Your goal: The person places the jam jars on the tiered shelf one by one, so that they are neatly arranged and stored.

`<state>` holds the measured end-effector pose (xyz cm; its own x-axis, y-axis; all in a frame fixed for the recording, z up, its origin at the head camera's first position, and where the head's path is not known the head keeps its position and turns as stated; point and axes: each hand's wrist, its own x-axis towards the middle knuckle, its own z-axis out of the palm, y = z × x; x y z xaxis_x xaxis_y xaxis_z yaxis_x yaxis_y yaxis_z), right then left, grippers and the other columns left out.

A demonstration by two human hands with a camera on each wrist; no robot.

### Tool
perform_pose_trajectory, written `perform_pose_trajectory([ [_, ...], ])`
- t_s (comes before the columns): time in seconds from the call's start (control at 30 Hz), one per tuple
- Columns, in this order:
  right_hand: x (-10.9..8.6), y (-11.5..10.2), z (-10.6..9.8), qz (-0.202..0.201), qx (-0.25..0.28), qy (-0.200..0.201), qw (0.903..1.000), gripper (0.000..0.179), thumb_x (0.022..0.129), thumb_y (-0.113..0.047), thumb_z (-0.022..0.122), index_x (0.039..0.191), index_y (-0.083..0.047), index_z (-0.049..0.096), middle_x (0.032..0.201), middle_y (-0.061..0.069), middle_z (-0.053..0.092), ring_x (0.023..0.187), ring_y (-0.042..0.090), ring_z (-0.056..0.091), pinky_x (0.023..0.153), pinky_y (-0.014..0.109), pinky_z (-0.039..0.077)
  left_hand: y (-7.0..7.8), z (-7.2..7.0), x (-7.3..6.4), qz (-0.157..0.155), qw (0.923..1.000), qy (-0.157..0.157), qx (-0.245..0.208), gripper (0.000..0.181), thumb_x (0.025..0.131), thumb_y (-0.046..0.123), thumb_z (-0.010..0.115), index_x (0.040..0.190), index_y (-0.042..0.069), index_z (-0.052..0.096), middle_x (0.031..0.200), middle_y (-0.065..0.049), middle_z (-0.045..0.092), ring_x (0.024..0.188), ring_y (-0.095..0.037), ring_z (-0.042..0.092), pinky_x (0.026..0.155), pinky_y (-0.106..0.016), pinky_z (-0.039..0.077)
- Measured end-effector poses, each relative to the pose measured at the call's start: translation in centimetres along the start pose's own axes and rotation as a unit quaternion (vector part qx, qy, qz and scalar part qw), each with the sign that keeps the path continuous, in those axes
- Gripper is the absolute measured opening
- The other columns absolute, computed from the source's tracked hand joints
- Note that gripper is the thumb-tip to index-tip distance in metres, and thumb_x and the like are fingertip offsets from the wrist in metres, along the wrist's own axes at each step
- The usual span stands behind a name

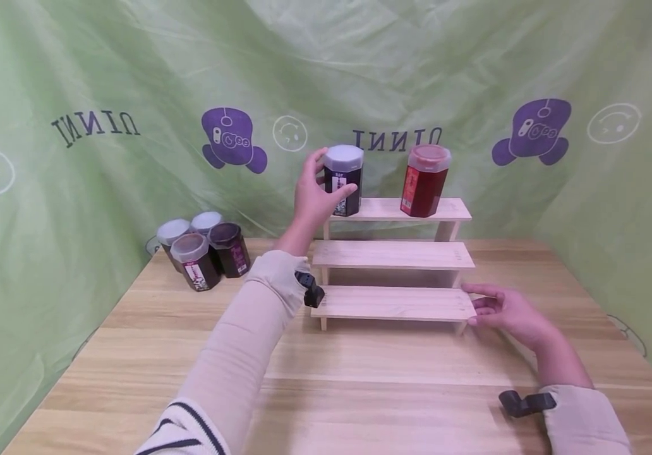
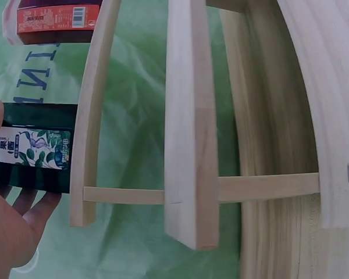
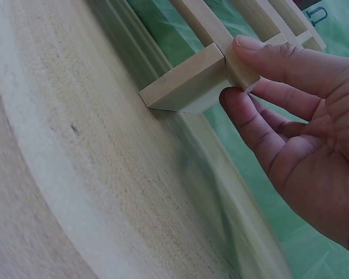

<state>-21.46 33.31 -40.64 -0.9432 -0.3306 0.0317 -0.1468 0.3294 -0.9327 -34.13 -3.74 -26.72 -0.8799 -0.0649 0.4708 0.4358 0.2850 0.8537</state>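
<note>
With my left hand (image 1: 313, 197) curled round the dark jar (image 1: 342, 172) on the top shelf (image 1: 381, 209), at the red jar's (image 1: 425, 182) nine o'clock, and my right hand (image 1: 509, 314) pinching the bottom shelf's (image 1: 391, 303) four-o'clock end, I'm probably placing, so a gentle release seems called for.

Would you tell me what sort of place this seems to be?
It looks like a makeshift display or filming corner, probably indoors: a creased green sheet hangs behind and on both sides of a wooden table, where a small stepped rack stands.
</note>
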Motion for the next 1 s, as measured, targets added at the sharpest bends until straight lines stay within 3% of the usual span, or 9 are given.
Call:
perform_pose_trajectory([
  [0.2,0.0,-0.4,0.1,0.005,-0.005,0.004,1.0000,0.075,0.078,0.001,0.076,0.140,0.015,0.036,0.121,0.027,0.057,0.098,0.007,0.062,0.082,0.022,0.055,-0.5,-0.4,-0.6,-0.003,0.9997,0.012,-0.022,0.091,0.072,0.015,0.088,0.147,0.021,0.036,0.136,-0.012,0.053,0.113,-0.027,0.059,0.090,-0.035,0.053],
  [0.43,0.0,0.1,0.0,0.004,-0.007,0.002,1.0000,0.075,0.079,0.001,0.076,0.140,0.016,0.036,0.122,0.027,0.057,0.098,0.007,0.062,0.082,0.023,0.055,-1.3,-0.9,-1.2,0.006,0.9976,0.015,-0.067,0.077,0.072,0.007,0.086,0.139,0.006,0.047,0.130,-0.013,0.057,0.113,-0.026,0.059,0.091,-0.033,0.053],
  [0.67,-0.1,0.1,0.1,0.002,-0.008,-0.002,1.0000,0.075,0.079,0.000,0.076,0.140,0.015,0.036,0.127,0.032,0.053,0.099,0.006,0.063,0.083,0.024,0.055,-1.7,-1.4,-2.0,0.054,0.9951,0.029,-0.077,0.063,0.071,0.005,0.085,0.126,-0.005,0.056,0.123,-0.017,0.059,0.110,-0.028,0.060,0.092,-0.037,0.053],
  [1.0,-0.2,-0.1,0.1,-0.001,-0.007,-0.001,1.0000,0.074,0.079,0.002,0.076,0.140,0.016,0.036,0.123,0.023,0.059,0.098,0.006,0.063,0.081,0.023,0.055,-1.6,-2.5,-3.1,0.100,0.9892,0.029,-0.103,0.064,0.070,0.012,0.088,0.125,-0.002,0.058,0.123,-0.015,0.061,0.110,-0.030,0.059,0.095,-0.043,0.051],
])
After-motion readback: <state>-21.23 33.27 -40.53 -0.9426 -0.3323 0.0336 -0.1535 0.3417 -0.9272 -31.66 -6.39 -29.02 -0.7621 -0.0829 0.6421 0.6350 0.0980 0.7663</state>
